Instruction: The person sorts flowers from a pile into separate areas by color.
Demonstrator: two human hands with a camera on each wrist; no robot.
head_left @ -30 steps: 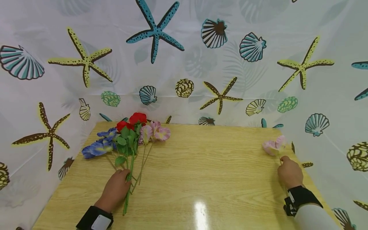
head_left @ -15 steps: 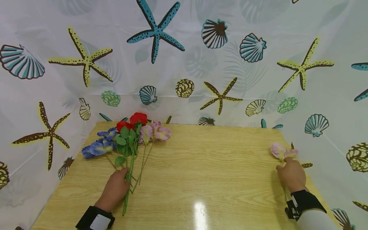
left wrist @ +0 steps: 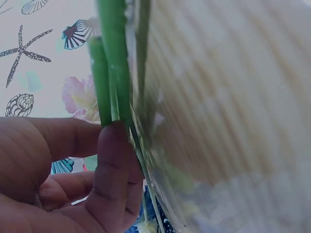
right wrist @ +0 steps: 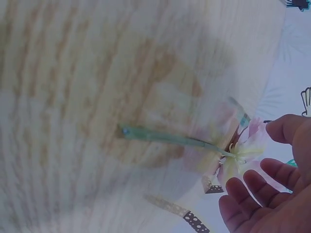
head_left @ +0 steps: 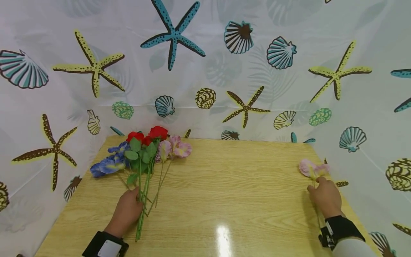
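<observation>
Red roses (head_left: 158,132) with green leaves lie over the other flowers at the left of the table. My left hand (head_left: 126,208) pinches their stems low down; the left wrist view shows the thumb and fingers around the thick green stems (left wrist: 114,63). At the right side, a single pale pink flower (head_left: 309,168) lies near the table's right edge. My right hand (head_left: 325,196) is just below its petals. In the right wrist view the thumb and fingers stand apart, and the flower's green stem (right wrist: 165,138) lies along the table outside them.
Blue flowers (head_left: 110,165) are left of the roses, and pink flowers (head_left: 182,150) with thin stems lie to their right. The wooden table (head_left: 231,185) ends at a hanging cloth (head_left: 205,71) printed with starfish and shells.
The right hand and the pink flower have shifted right, and the thumb and fingers are now apart. The rose heads have moved a little and spread, with the left hand still holding the stems.
</observation>
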